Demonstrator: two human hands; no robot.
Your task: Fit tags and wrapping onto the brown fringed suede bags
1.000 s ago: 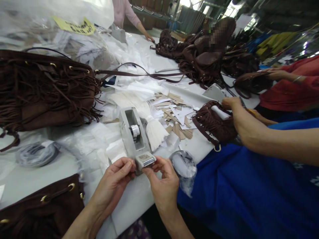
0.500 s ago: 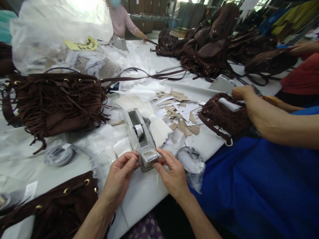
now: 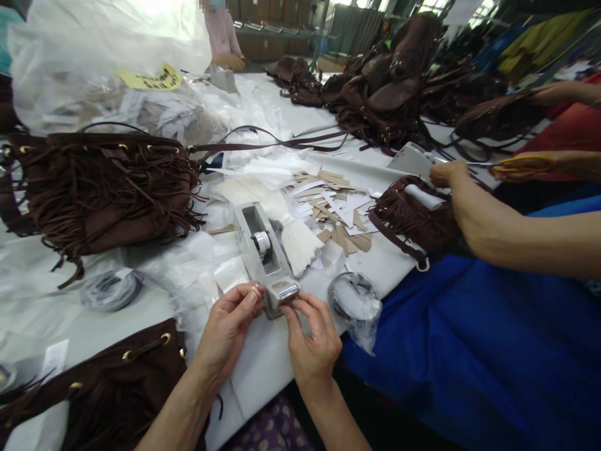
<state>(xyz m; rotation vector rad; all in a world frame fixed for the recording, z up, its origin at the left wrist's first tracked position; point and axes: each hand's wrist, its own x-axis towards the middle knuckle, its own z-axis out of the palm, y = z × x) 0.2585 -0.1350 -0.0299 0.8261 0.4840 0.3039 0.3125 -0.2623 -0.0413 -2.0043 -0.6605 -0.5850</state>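
A grey tape dispenser (image 3: 245, 241) with a small white-cored roll sits on the white table in front of me. My left hand (image 3: 231, 322) is at its near left corner, thumb and index finger pinched together; a faint glint shows at the tips, too small to name. At the near right corner is my right hand (image 3: 313, 341), its thumb and fingers drawn together against the dispenser's front end. What those fingers hold, if anything, is hidden. Just beyond the dispenser's right side lies a bundle of white tissue-like strips (image 3: 300, 245).
Fringed brown bags lie left (image 3: 107, 194) and near left (image 3: 126, 388). Cardboard and paper slips (image 3: 335, 200) and a plastic-wrapped coil (image 3: 354, 307) are to the right. A co-worker's arm (image 3: 507, 228) reaches over a small brown bag (image 3: 413, 219). Brown bags (image 3: 375, 94) are heaped behind.
My right hand has shifted slightly left and down, its fingers more curled at the dispenser's front. My left hand stays nearly in place. The far co-worker's arm has drawn back from the bag heap.
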